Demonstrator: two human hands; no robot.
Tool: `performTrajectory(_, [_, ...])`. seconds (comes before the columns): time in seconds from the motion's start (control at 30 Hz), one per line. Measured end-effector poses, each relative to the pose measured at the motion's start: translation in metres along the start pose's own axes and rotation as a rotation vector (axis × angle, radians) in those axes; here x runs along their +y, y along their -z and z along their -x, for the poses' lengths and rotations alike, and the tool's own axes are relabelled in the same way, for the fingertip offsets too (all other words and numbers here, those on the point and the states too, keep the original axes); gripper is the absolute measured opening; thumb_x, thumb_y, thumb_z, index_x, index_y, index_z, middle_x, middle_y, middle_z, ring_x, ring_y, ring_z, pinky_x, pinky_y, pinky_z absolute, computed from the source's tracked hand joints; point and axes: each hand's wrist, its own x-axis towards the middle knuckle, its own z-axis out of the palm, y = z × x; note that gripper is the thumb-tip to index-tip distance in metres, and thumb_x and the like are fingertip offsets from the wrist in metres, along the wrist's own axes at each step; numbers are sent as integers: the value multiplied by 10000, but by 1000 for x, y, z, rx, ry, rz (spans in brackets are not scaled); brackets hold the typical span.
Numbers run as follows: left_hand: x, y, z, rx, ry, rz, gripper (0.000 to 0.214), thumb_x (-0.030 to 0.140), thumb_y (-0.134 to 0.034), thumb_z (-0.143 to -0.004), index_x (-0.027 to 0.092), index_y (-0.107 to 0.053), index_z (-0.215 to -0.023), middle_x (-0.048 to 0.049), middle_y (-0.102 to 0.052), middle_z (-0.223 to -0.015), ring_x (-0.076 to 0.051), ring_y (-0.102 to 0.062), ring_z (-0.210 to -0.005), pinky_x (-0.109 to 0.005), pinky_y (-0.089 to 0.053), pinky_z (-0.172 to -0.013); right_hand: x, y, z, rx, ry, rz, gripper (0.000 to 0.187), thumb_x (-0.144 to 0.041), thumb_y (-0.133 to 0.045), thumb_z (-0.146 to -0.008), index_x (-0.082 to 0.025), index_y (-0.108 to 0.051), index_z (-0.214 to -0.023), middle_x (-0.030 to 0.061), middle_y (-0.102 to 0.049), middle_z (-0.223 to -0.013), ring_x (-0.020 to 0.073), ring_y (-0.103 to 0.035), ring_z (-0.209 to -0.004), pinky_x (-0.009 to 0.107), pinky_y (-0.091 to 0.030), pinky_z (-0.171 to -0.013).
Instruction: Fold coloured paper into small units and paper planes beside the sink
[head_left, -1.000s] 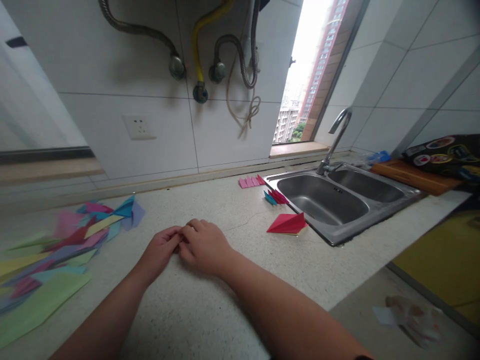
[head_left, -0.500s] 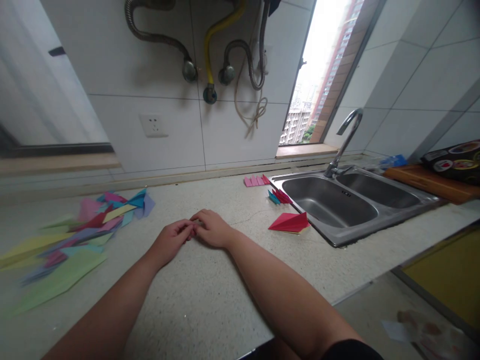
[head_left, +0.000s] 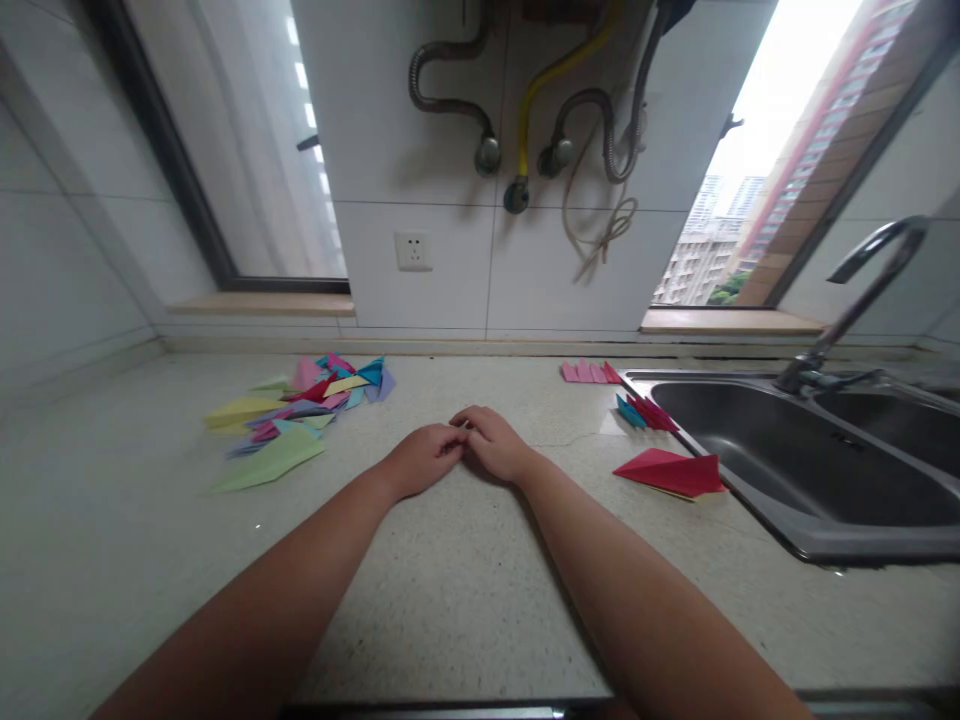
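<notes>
Countertop [head_left: 435,600] in the head view lies under the left hand [head_left: 426,460] and the right hand [head_left: 491,442], which touch each other with fingers loosely curled; whether they grip something small, I cannot tell. A pile of folded coloured papers [head_left: 300,410] lies to their left, and a red folded paper plane [head_left: 667,470] to their right, just beside the steel sink [head_left: 862,542].

Paper pile [head_left: 300,410] left, sink [head_left: 810,470] right
</notes>
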Motion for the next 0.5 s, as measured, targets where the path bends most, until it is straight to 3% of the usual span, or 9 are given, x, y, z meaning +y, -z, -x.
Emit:
performTrajectory(0.13, [2,9,7,3,-66,-116,228,226,-502,-898,201,-710,-989,-50,-708,-932,-192,-623,-881,-303,-450,-809,1,-2,-1,8,-14,15,351,-104,-406,-831,-155,-640,-1087,77,-665,-1069,190,-562,-1009,324,-400,-912])
performTrajectory(0.5, [-1,19,14,1,-85,-299,241,262,-520,-905,192,-706,-1042,-71,-711,-994,-204,-608,-943,-331,-447,-879,6,-6,-4,14,-24,24,330,-114,-402,-848,-152,-651,-1061,91,-675,-1051,190,-579,-999,311,-407,-913])
